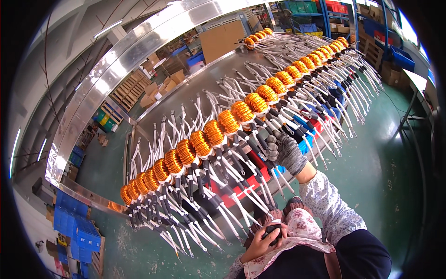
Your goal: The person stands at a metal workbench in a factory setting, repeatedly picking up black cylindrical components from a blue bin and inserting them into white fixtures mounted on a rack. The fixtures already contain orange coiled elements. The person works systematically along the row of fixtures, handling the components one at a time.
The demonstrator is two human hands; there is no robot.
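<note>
Copper-wound ring coils (241, 111) stand side by side in a long row across the metal table. White cables (227, 211) with black sleeves and metal lugs fan out from them and hang over the near edge. Among the sleeved cables right of the middle, my right hand (288, 151), in a grey knit glove, is closed with its fingers curled; its grip is hidden from this angle. My left hand (262, 245), bare and low near my body, holds a small black object (272, 234) whose kind I cannot make out.
Red bins (232, 195) and a blue bin (304, 142) sit under the hanging cables. A shorter coil row (257, 38) lies at the table's far end. A shiny metal frame (100, 69) arches over the left side. Blue boxes (76, 232) are stacked at lower left.
</note>
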